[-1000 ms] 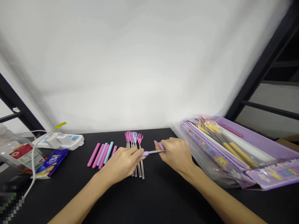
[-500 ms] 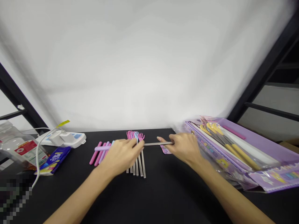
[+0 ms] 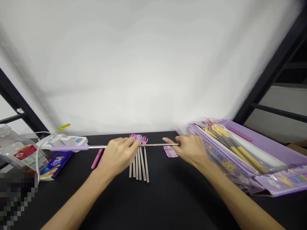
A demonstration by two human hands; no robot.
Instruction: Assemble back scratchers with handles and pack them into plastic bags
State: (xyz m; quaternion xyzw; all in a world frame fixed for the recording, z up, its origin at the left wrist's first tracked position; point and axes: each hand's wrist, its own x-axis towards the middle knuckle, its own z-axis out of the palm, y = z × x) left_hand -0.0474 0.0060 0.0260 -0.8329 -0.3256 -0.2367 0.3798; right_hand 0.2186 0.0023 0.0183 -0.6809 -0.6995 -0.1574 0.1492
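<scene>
A telescopic back scratcher stretches level across the middle, with a lilac handle [image 3: 69, 148] at its left end and a thin metal rod [image 3: 158, 145] on the right. My left hand [image 3: 122, 153] is closed around the rod, and bare metal shows between it and the handle. At the other end, my right hand [image 3: 192, 150] is closed on the rod's tip, hiding whatever is there; its thumb points left. Below and behind my left hand lie several metal rods [image 3: 140, 166] with pink and blue claw heads [image 3: 137, 137]. Pink handles [image 3: 97, 158] show partly behind my left wrist.
A lilac display box [image 3: 242, 127] holding yellow-handled, wrapped items stands at right. By my right hand lies a small pink card [image 3: 170, 151]. To the left are a power strip [image 3: 80, 143], a white cable, a blue packet [image 3: 56, 164] and a clear plastic jar [image 3: 21, 150].
The lilac handle has moved far left, away from my left hand, exposing a length of metal rod between them. Both hands stay closed in nearly the same places.
</scene>
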